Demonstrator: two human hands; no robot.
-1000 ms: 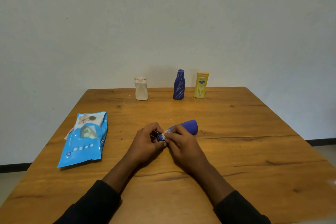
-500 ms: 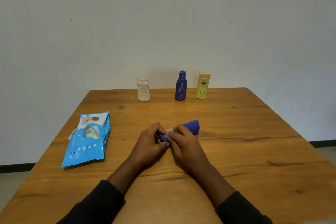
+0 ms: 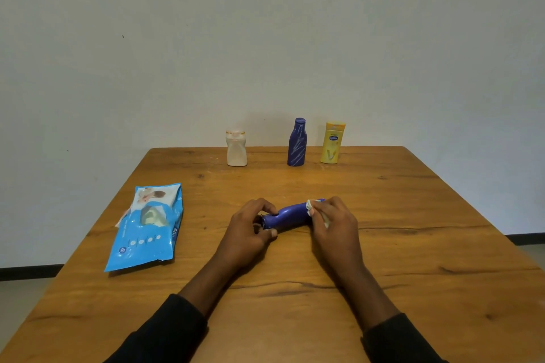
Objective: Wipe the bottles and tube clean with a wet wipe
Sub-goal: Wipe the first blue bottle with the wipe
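Note:
A dark blue tube (image 3: 287, 216) lies across the middle of the wooden table (image 3: 398, 244). My left hand (image 3: 249, 230) pinches its near-left end. My right hand (image 3: 334, 224) presses a crumpled white wet wipe (image 3: 312, 207) against the tube's far-right end. Along the far edge stand three upright bottles: a white one (image 3: 236, 152), a dark blue one (image 3: 297, 143) and a yellow one (image 3: 332, 143).
A light blue pack of wet wipes (image 3: 147, 228) lies flat on the left side of the table, its flap lifted. A pale wall rises right behind the bottles. Floor shows past the table's left and right edges.
My right hand has slid with the wipe along the tube, from the end beside my left hand to the far-right end. More of the blue tube now shows between my hands.

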